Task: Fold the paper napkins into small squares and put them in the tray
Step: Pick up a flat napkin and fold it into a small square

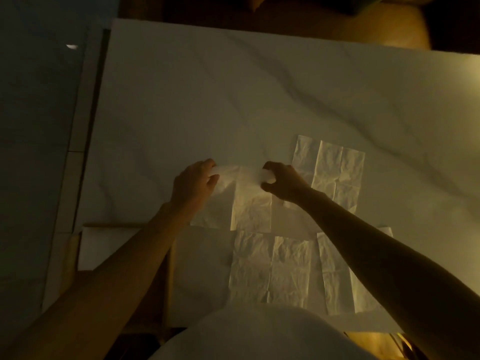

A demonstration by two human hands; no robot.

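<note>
The light is dim. A white paper napkin (249,201) lies open on the white cloth in the middle. My left hand (194,183) pinches its far left corner and my right hand (283,181) pinches its far right corner, both lifting the far edge off the cloth. A wooden tray (72,255) sits at the near left, partly under my left forearm, with white paper in it.
Three more unfolded napkins lie flat: one to the right (335,172), one near me in the middle (270,266), one at the near right (337,276) partly under my right forearm. The white cloth (233,100) covers the table; its left edge drops to a dark floor.
</note>
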